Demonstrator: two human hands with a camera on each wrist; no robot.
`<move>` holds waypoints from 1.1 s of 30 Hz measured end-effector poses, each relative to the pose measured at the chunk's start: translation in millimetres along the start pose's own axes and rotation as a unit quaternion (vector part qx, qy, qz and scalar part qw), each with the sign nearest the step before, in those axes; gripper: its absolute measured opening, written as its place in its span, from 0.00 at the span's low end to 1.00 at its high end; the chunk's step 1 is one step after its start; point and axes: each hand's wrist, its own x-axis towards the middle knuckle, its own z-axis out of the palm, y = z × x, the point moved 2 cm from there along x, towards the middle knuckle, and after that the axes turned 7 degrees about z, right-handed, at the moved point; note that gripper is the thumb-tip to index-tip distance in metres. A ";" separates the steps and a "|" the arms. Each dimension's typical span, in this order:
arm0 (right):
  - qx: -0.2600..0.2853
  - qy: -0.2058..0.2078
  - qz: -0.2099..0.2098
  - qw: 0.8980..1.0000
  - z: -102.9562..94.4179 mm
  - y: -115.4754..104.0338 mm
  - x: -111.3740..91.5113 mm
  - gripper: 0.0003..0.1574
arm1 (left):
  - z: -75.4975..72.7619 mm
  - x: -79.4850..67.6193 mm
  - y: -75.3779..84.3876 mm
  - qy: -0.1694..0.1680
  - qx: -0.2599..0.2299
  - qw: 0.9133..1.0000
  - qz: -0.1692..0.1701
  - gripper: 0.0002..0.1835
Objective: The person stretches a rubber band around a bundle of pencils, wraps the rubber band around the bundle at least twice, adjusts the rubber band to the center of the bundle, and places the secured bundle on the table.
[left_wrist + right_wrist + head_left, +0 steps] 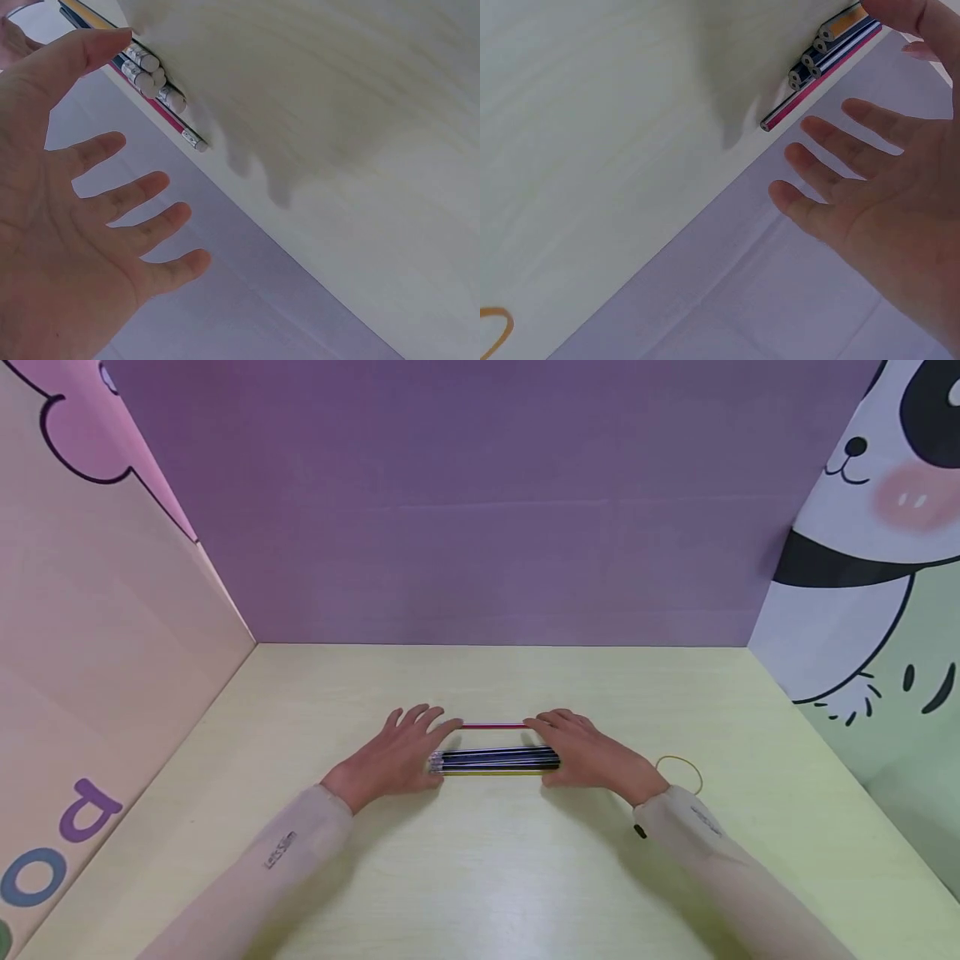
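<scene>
Head view: pencils (495,761) lie between left hand (405,758) and right hand (588,756), fingers (154,226) outstretched (yellow band (701,776) nearby).

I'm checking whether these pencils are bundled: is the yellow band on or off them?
Off: the yellow band lies on the table by the right sleeve, apart from the pencils.

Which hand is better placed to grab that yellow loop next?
Probably the right hand: the yellow loop lies nearer to it, while the left hand is at the opposite end of the pencils.
</scene>
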 end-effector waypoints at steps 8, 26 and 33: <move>0.045 -0.046 0.043 0.997 0.7 0.2 8.7 0.49 | 1.5 11.1 0.7 -0.007 -0.019 1.000 -0.018 0.39; 0.054 -0.039 0.033 0.997 2.5 -0.4 17.9 0.33 | 9.6 23.9 2.5 -0.058 -0.097 0.991 -0.073 0.40; 0.054 -0.022 0.021 0.998 1.4 -1.1 16.4 0.26 | 11.3 27.1 3.3 -0.071 -0.095 0.990 -0.079 0.40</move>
